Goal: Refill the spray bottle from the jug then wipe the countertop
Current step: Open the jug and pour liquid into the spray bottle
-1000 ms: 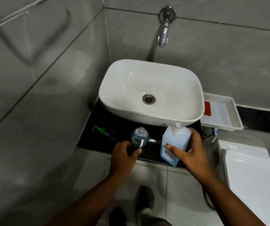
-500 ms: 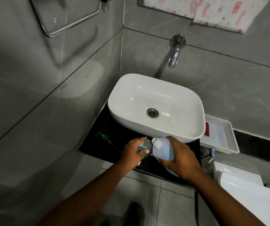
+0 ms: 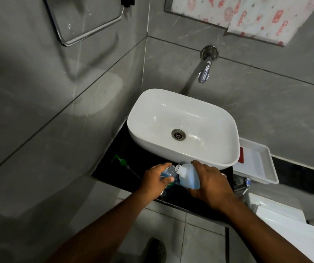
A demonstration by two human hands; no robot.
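My left hand [image 3: 155, 180] grips the small clear spray bottle [image 3: 168, 173], which holds blue liquid and stands uncapped on the black countertop [image 3: 133, 158]. My right hand [image 3: 211, 186] holds the white jug [image 3: 189, 175] of blue liquid tipped to the left, its spout right at the bottle's open neck. The green pump head [image 3: 121, 161] with its dip tube lies on the countertop to the left of my hands. Much of both containers is hidden by my fingers.
A white basin [image 3: 182, 128] sits on the countertop just behind my hands, under a wall tap [image 3: 204, 72]. A white tray [image 3: 256, 164] with a red item stands to the right. A white toilet lid [image 3: 288, 230] is at lower right, grey walls to the left.
My right hand has lifted the jug from upright and tipped it leftward to the bottle's neck. My left hand has closed round the bottle. The view has tilted upward.
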